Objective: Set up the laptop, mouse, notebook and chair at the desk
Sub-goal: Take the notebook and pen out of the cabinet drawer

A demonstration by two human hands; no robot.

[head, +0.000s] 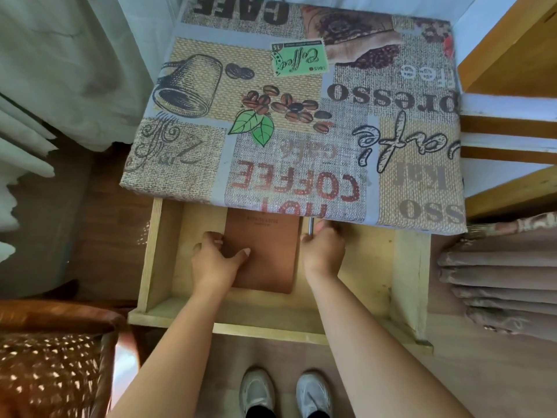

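**Notebook and pen coming out of the drawer**

The table (301,95), covered in a coffee-print cloth, stands bare of gear. Its wooden drawer (156,251) is pulled open below the front edge. In it lies the brown notebook (268,251), flat, its far end under the tabletop. It looks light, thin and fairly stiff, best pinched along a long edge. The left hand (215,260) clasps its left edge, thumb on the cover. The right hand (324,251) grips a slim metal pen (310,226), likely slippery.

Daylight, soft and even, brightest at the pale curtains (60,55) top left. Drawer (376,267) interior sits in mild shade under the desk's front edge. Dappled sun spots on the chair (45,372) bottom left, which is motion-blurred. Wide-angle bending at frame edges. Centre reasonably sharp.
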